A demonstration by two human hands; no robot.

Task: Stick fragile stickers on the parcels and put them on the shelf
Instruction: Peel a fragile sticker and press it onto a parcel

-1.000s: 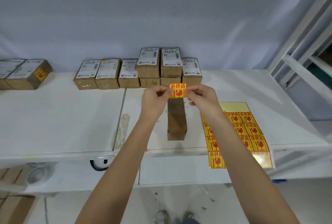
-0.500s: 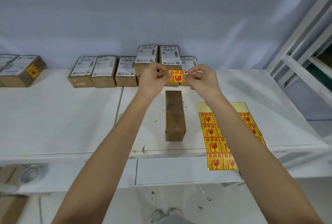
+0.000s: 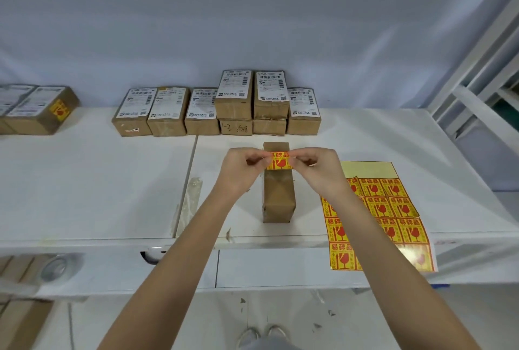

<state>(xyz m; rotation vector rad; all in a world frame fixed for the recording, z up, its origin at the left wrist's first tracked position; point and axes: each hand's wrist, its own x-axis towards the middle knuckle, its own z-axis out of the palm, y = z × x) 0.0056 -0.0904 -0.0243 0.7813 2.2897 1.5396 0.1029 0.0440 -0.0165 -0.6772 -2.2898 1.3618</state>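
A yellow fragile sticker is pinched at its left edge by the left hand and at its right edge by the right hand, stretched over the far end of a brown parcel on the white table. If one side is lowered first, a crease or crooked placement could result. Whether the sticker touches the parcel cannot be told, and the sticker sheet to the right is partly covered by the right forearm.

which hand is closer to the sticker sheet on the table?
Right. The right hand is just left of the sticker sheet, its forearm crossing it; the left hand is farther left, beyond the parcel.
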